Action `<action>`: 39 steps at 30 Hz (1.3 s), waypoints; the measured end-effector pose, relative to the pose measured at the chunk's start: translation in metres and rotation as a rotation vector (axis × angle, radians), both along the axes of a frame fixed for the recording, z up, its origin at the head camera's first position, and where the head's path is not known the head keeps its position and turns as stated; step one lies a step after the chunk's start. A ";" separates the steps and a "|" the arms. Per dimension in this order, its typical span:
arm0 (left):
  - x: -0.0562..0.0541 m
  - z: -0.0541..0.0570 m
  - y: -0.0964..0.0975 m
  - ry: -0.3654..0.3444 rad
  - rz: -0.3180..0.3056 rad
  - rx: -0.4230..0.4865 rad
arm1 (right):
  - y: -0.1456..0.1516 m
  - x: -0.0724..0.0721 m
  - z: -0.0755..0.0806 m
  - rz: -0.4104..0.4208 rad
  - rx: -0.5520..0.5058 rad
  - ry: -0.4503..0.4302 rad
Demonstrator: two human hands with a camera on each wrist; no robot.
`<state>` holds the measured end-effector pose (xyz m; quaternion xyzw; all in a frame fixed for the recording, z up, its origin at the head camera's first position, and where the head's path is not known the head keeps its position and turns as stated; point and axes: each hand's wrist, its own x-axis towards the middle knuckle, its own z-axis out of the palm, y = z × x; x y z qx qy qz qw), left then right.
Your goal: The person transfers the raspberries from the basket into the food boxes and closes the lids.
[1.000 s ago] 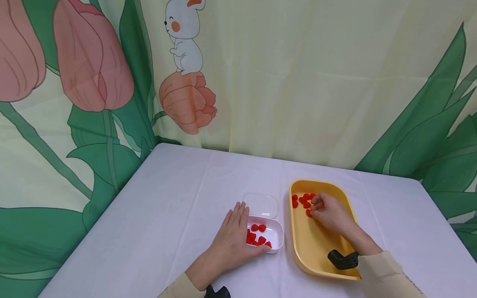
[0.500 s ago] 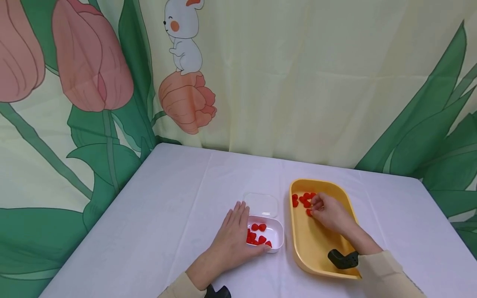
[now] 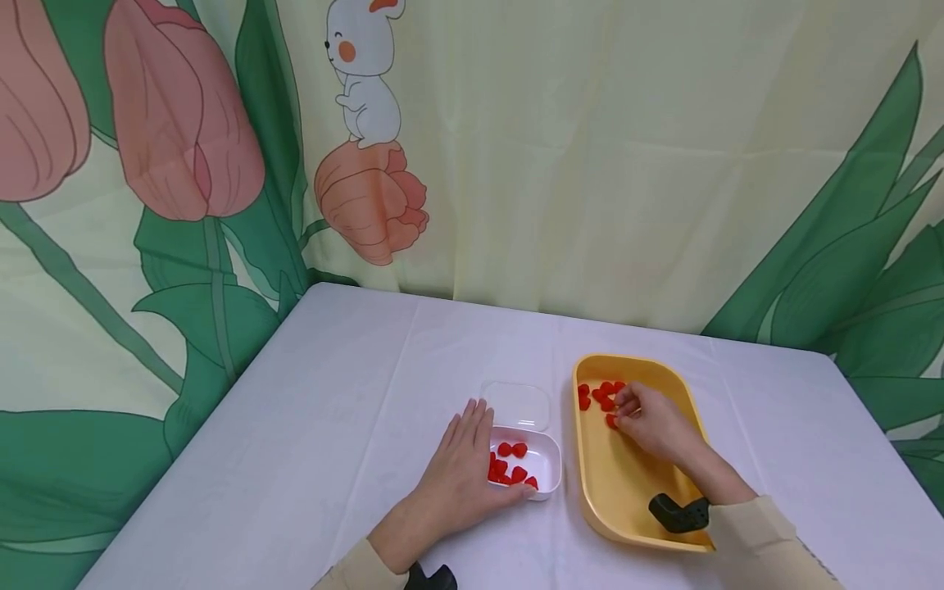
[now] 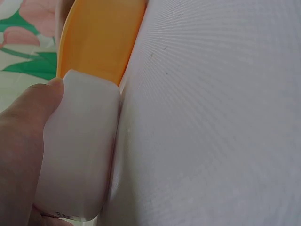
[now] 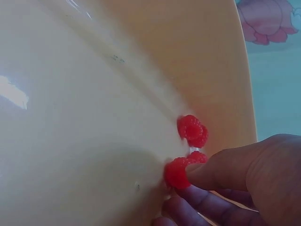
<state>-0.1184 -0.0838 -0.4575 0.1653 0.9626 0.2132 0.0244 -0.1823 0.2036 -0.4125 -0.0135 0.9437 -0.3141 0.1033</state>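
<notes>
My left hand (image 3: 463, 469) lies along the left side of a small white container (image 3: 546, 464), fingers straight and thumb on its near rim. Several red raspberries (image 3: 519, 474) lie inside; my hand hides part of the container. In the left wrist view, the thumb touches the top edge of the container (image 4: 82, 146). My right hand (image 3: 656, 422) reaches into a yellow tray (image 3: 612, 500) and pinches a raspberry (image 5: 178, 173) between thumb and fingers, low over the tray floor. More raspberries (image 5: 192, 129) lie just beyond it, by the tray wall.
Behind the white container lies a clear lid (image 3: 518, 406). A white cloth (image 3: 354, 385) covers the table. At the back hangs a printed curtain (image 3: 560, 164) with tulips and a rabbit. Each wrist carries a black device, such as the right wrist device (image 3: 678, 515).
</notes>
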 end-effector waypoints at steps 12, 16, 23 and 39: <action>0.001 0.001 0.000 -0.021 0.012 0.003 | 0.001 0.000 -0.002 0.018 -0.001 0.012; 0.000 0.000 0.001 -0.015 0.014 -0.002 | 0.000 0.002 0.003 0.043 -0.008 0.028; 0.001 0.002 0.000 -0.014 0.011 0.005 | -0.003 0.005 0.016 0.077 -0.022 0.078; 0.000 0.002 0.001 -0.015 0.009 -0.003 | -0.021 0.017 0.044 0.115 -0.107 0.159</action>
